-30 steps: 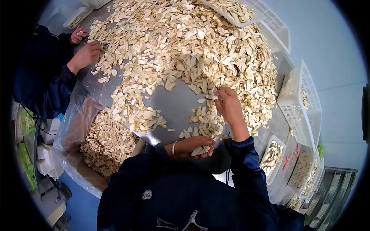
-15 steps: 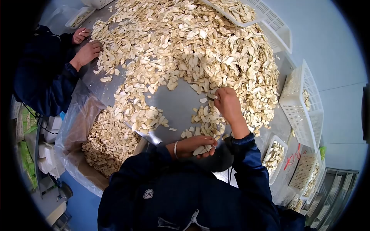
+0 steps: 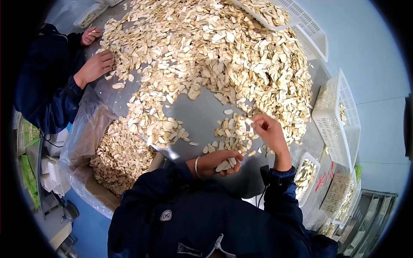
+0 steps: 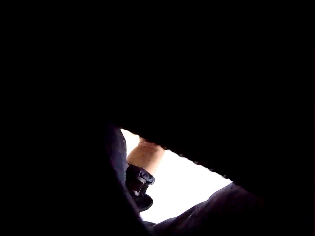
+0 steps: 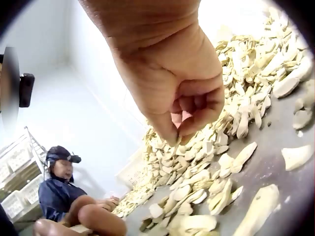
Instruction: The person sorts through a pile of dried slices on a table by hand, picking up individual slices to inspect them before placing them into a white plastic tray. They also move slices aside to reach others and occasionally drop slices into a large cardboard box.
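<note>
My left hand [image 3: 213, 161], low in front of the body, curls around several pale dried slices [image 3: 226, 164]. To its upper right, my right hand [image 3: 272, 132] hovers over the near edge of the pile [image 3: 206, 51]. Its thumb and forefinger pinch one thin slice [image 5: 176, 146], seen nearly edge-on in the right wrist view. Below it lies a small cluster of loose slices [image 3: 232, 133] on the grey metal table [image 3: 193, 112]. The left wrist view is mostly dark, with only a strip of wrist [image 4: 146, 156] and a dark cuff [image 4: 140, 184] showing.
A plastic-lined box [image 3: 118, 157] full of smaller pieces stands left of the body. White baskets [image 3: 329, 116] line the right edge, along with a small tray [image 3: 307, 176] of slices. Another person's hands [image 3: 95, 66] work at the pile's left side.
My right hand has drawn back from the pile, toward the body and slightly right, with a slice between its fingertips. The left hand stays nearly in place with its slices.
</note>
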Demonstrator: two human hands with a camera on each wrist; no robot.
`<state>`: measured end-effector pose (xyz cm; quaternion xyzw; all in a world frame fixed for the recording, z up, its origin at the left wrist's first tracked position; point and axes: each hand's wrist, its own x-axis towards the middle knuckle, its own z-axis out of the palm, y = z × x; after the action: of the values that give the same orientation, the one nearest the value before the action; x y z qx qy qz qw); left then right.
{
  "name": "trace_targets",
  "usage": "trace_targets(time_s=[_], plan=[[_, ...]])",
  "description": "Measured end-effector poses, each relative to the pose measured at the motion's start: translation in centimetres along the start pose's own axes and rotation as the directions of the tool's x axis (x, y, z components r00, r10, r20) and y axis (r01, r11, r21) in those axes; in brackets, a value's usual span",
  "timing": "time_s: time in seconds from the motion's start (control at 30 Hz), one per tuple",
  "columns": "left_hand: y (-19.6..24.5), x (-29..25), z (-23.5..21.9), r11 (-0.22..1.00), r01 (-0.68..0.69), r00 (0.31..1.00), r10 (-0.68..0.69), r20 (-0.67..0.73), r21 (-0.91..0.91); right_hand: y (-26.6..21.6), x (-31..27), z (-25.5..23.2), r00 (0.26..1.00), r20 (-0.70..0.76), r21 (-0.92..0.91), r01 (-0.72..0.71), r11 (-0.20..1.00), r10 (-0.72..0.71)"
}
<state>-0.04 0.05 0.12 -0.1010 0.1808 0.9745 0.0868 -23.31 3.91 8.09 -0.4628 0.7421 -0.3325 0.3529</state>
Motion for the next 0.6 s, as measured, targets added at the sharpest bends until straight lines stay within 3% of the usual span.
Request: trace_targets(time_s=[0.03,0.07,0.17,0.2,0.27,0.33,0.4,0.5,0.6], plan=[[-0.3,0.2,-0.4,0.999,-0.015,1.0,0.015,0.005,-0.028,-0.3,-0.6,-0.2,0.995,0.095,0.068,-0.043,0.997,0.036],[-0.4,0.3,-0.6,0.998,-0.032,0.999,0.032,0.009,-0.055,-0.8,-1.0,-0.1,0.979,0.204,0.111,0.003,0.994,-0.025],[0.3,-0.3,-0.1,0.994,-0.052,0.998,0.05,-0.024,-0.099,-3.4,-1.0,0.0,0.9,0.435,0.098,-0.011,0.995,-0.033],[0.2,-0.2,-0.2,0.994,-0.057,0.998,0.056,-0.014,-0.093,-3.3,-0.2,0.7,0.949,0.27,0.032,0.162,0.986,-0.165],[-0.1,0.0,-0.6,0.995,-0.061,0.998,0.061,0.006,-0.078,-2.2,2.8,1.5,0.976,0.06,-0.237,0.219,0.947,-0.211],[-0.4,0.2,-0.7,0.998,-0.061,0.998,0.061,-0.002,-0.025,-0.4,5.9,2.1,0.93,-0.085,-0.438,0.288,0.852,-0.358],[-0.4,0.1,-0.7,0.998,-0.067,0.998,0.067,-0.01,0.013,0.6,8.2,2.9,0.812,-0.14,-0.574,0.4,0.715,-0.566],[-0.2,-0.2,-0.6,0.996,-0.084,0.996,0.085,-0.02,0.034,0.5,8.3,3.4,0.855,-0.106,-0.64,0.332,0.693,-0.508],[-0.3,-0.3,-0.6,0.995,-0.098,0.995,0.098,-0.007,0.037,1.4,7.5,2.9,0.89,-0.064,-0.562,0.342,0.753,-0.452]])
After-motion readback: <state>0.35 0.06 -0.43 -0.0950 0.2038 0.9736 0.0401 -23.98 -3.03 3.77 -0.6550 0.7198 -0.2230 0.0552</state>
